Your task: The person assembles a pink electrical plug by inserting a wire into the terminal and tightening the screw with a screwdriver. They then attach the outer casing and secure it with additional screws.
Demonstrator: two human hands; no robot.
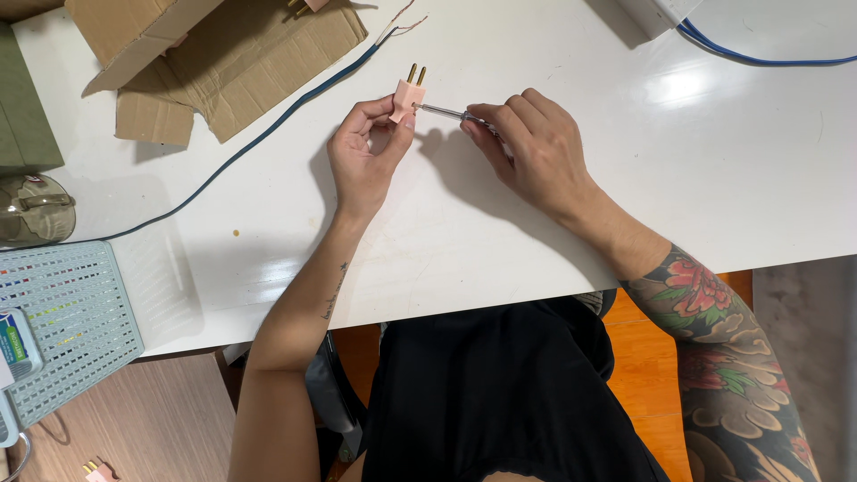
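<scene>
My left hand (361, 156) pinches a small pink two-pin plug (407, 95) between thumb and fingers, its brass prongs pointing away from me. My right hand (531, 147) grips a thin screwdriver (442, 112) with a clear handle mostly hidden in the fist. The metal tip touches the side of the plug. Both hands hover just above the white table (500, 259).
A dark blue cable (268, 134) with bare wire ends runs across the table toward torn cardboard pieces (223, 54) at the back left. A grey perforated basket (62, 312) sits at the left edge, a clear container (31, 210) behind it. Another blue cable (759, 58) lies back right.
</scene>
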